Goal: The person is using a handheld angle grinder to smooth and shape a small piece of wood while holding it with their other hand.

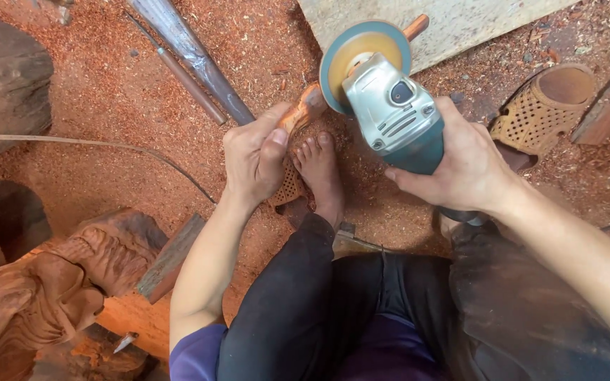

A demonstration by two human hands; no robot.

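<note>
Two hands gripping: left wood piece, right angle grinder; disc edge touching wood.

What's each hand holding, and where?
Left hand grips the near end of a small wooden piece. Right hand grips the angle grinder by its body.

Left hand and right hand, fingers curled.

Grinder disc covers the stick's middle, left hand hides its near end, and the carving runs off the left edge.
</note>
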